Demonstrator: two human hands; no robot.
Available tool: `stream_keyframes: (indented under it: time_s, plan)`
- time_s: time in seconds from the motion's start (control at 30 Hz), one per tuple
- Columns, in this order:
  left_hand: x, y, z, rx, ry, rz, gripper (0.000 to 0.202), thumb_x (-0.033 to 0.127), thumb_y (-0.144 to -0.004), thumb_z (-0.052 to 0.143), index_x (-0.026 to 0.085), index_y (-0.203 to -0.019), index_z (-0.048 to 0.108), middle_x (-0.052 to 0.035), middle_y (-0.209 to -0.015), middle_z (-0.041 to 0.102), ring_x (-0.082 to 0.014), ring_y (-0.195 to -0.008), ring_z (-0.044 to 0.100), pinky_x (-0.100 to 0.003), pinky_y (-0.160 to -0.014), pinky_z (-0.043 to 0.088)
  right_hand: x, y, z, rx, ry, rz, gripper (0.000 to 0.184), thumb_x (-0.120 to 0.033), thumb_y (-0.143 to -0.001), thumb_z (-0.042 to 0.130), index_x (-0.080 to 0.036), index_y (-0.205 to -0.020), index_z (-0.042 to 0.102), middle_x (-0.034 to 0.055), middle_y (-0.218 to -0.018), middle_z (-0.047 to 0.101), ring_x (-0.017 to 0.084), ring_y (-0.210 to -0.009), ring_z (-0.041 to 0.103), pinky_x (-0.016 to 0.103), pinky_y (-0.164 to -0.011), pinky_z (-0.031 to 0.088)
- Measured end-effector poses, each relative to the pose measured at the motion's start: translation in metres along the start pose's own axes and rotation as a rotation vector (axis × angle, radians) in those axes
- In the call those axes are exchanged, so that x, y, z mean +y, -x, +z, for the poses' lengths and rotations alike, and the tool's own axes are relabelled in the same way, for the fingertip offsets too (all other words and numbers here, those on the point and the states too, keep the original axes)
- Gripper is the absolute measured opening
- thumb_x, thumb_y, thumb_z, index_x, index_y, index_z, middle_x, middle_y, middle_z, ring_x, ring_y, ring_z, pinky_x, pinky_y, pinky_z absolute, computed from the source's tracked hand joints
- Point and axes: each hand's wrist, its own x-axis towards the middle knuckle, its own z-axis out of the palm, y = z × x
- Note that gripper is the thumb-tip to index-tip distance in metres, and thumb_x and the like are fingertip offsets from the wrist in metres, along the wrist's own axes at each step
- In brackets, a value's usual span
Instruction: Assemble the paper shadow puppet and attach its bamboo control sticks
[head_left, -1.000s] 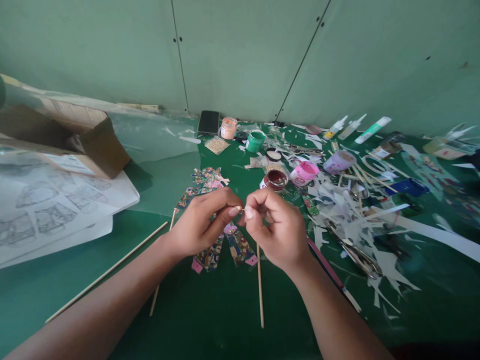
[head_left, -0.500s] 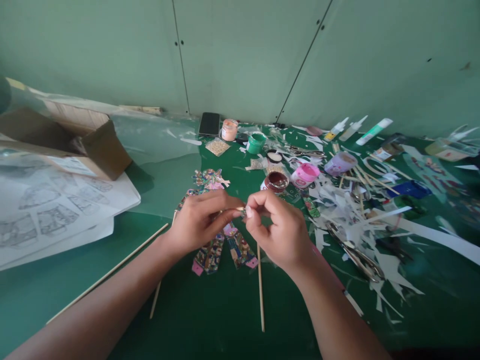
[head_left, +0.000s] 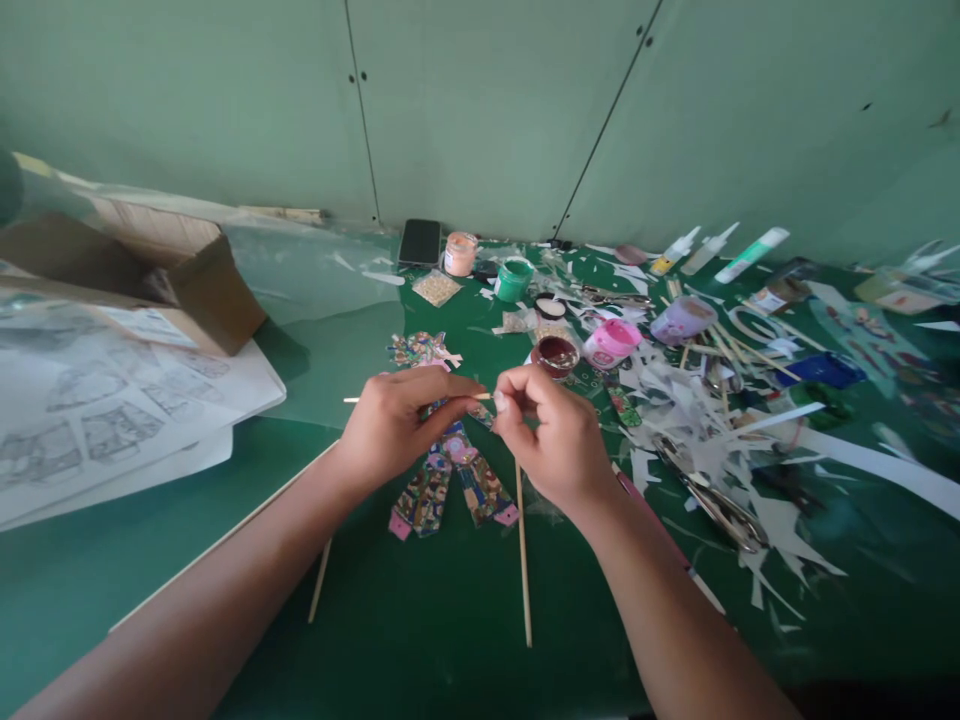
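Two hands: The left hand (head_left: 405,420) and right hand (head_left: 555,430) meet above the middle of a patterned cut-out figure (head_left: 459,450), which lies on a green bench (head_left: 420,640).
Left grip: Thumb and fingers are pinched closed on a thin wooden stick (head_left: 482,396), its pale tip poking out toward the right hand.
Right grip: Thumb and forefinger come together at that tip; whether they have hold of it, or of something finer, cannot be told.
Stick: Held roughly level over the figure, between the two sets of fingertips.
Steady pinch: A light left hold close to the tip would likely serve best, freeing the right for fine work; hard pressure could snap so slim a piece.
Wrists: Best kept raised, so the figure beneath is not dragged or creased.
Open brown jar (head_left: 556,355): Beyond the figure and to its right, near the right knuckles; small movements seem wise.
Spare stick (head_left: 523,560): On the bench, just right of the figure's legs.
Paper scraps (head_left: 660,400): Heaped well to the figure's right, best left there.
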Motion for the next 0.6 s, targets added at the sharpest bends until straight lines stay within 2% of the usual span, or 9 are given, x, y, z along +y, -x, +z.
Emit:
stream_keyframes:
  time_s: [0.17, 0.33, 0.4, 0.53, 0.6]
  plan:
    - [-0.001, -0.0008, 0.0019, -0.066, -0.065, -0.022, 0.022, 0.026, -0.096, 0.052, 0.016, -0.093, 0.071, -0.0052, -0.082, 0.074, -0.0149, -0.077, 0.068, -0.024, -0.07, 0.051, 0.0035, 0.0016, 0.0023, -0.003, -0.026, 0.063, 0.01, -0.019, -0.088, 0.046, -0.022, -0.08, 0.047, -0.004, -0.062, 0.053, 0.01, -0.051, 0.054, 0.022, -0.053, 0.041]
    - [-0.0067, 0.0023, 0.0049, -0.014, -0.013, -0.039, 0.014, 0.024, -0.091, 0.062, 0.016, -0.095, 0.073, -0.0034, -0.082, 0.075, -0.0122, -0.073, 0.068, -0.021, -0.071, 0.051, 0.0052, 0.0026, 0.0045, -0.067, -0.092, 0.169, 0.009, -0.022, -0.09, 0.044, -0.023, -0.081, 0.047, -0.0036, -0.062, 0.056, 0.011, -0.053, 0.055, 0.023, -0.055, 0.042]
    - [-0.0069, 0.0019, 0.0044, -0.029, -0.029, -0.04, 0.015, 0.025, -0.091, 0.061, 0.016, -0.095, 0.073, -0.0035, -0.082, 0.074, -0.0129, -0.074, 0.067, -0.022, -0.071, 0.051, 0.0052, 0.002, 0.0049, -0.078, -0.113, 0.192, 0.01, -0.023, -0.09, 0.044, -0.023, -0.081, 0.047, -0.0036, -0.061, 0.056, 0.011, -0.052, 0.054, 0.023, -0.055, 0.042]
    - [-0.0062, 0.0006, 0.0018, -0.122, -0.108, -0.052, 0.025, 0.026, -0.097, 0.049, 0.016, -0.096, 0.072, -0.0045, -0.079, 0.072, -0.015, -0.075, 0.066, -0.024, -0.067, 0.049, 0.0051, 0.0011, 0.0053, -0.066, -0.097, 0.175, 0.01, -0.023, -0.09, 0.044, -0.022, -0.08, 0.047, -0.0027, -0.062, 0.055, 0.012, -0.054, 0.053, 0.023, -0.055, 0.041]
    - [-0.0077, 0.002, 0.0014, -0.124, -0.123, -0.056, 0.026, 0.027, -0.097, 0.049, 0.017, -0.096, 0.072, -0.0046, -0.079, 0.072, -0.015, -0.075, 0.066, -0.024, -0.067, 0.049, 0.0057, 0.0013, 0.0054, -0.073, -0.085, 0.154, 0.009, -0.021, -0.089, 0.045, -0.023, -0.08, 0.046, -0.0027, -0.062, 0.054, 0.012, -0.055, 0.054, 0.023, -0.056, 0.041]
